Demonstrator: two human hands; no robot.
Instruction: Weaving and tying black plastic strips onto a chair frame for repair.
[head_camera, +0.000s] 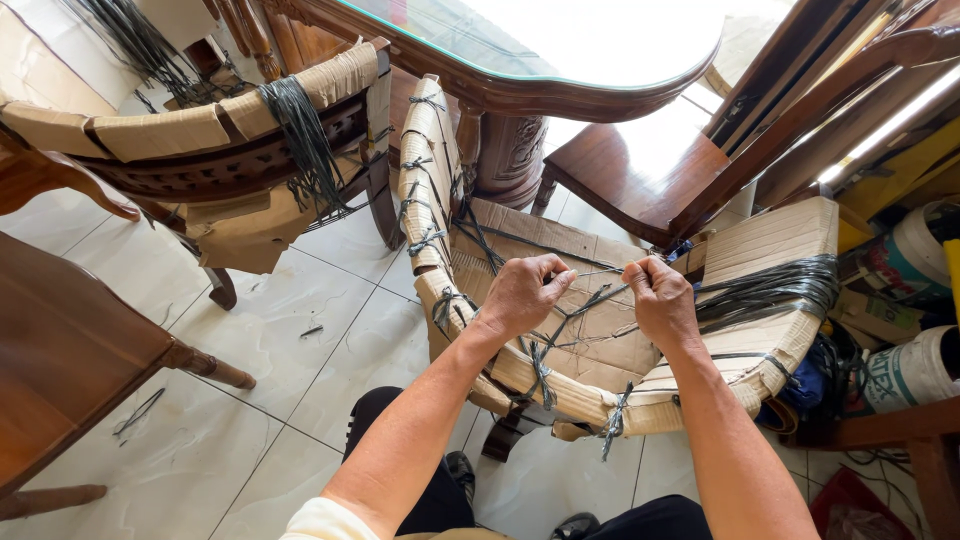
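Centrally, a wooden chair wrapped in corrugated cardboard (600, 330) lies in front of the person, bound with black plastic strapping (770, 290). Both hands work above its cardboard-covered seat.

Left hand (522, 295): grip closed, thumb and fingers pinched on a strand of black strap (585, 300) that runs across to the other hand. The hand sits just beside the padded left armrest (425, 190), which carries several knotted ties along its length.

Right hand (660, 300): grip closed in a fist on the other end of the same strand. A thick band of the strapping passes just to its right, over the cardboard-wrapped right armrest.

The strand is taut between the two hands and lies close above the seat cardboard; whether it touches the cardboard cannot be told.

Surroundings:
- A second cardboard-wrapped chair (200, 130) stands at upper left, with a bundle of black straps draped over its rail.
- A glass-topped wooden table (520, 60) stands behind the chairs; its tabletop reflects bright light.
- Short strap offcuts (138, 412) lie on the white tiled floor (300, 330).
- Paint buckets (915, 370) stand at the right edge.
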